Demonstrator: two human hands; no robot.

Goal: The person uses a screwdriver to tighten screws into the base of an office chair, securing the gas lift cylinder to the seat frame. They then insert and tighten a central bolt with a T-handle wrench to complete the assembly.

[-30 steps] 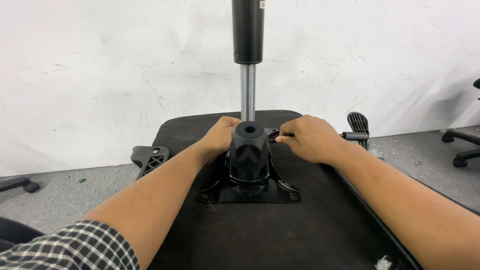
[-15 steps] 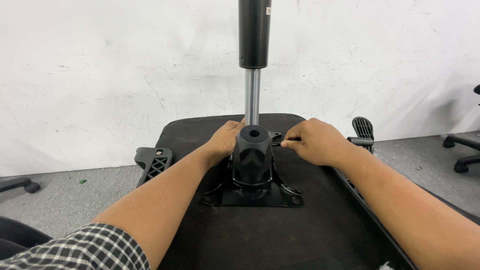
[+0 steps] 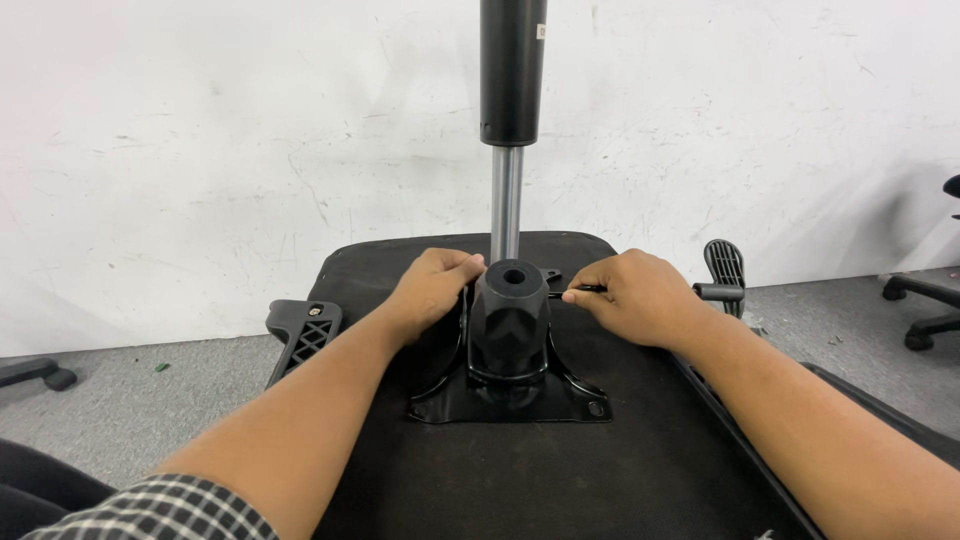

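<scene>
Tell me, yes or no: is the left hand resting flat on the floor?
No. The left hand grips the side of the black chair mechanism mounted on the upturned seat.

Mechanism (image 3: 510, 330): glossy black, plate and hub alike. Seat (image 3: 560, 470): matte black fabric. Gas lift: black cylinder (image 3: 512, 70) up top, silver chrome rod (image 3: 506, 200) below. Armrests (image 3: 303, 335): black plastic. Sleeve (image 3: 170, 512): black-and-white check. Wall (image 3: 200, 150): white, grey scuffs. Floor (image 3: 130, 410): speckled grey, one small green fleck. Chair base (image 3: 920, 310) at right edge: black.
</scene>
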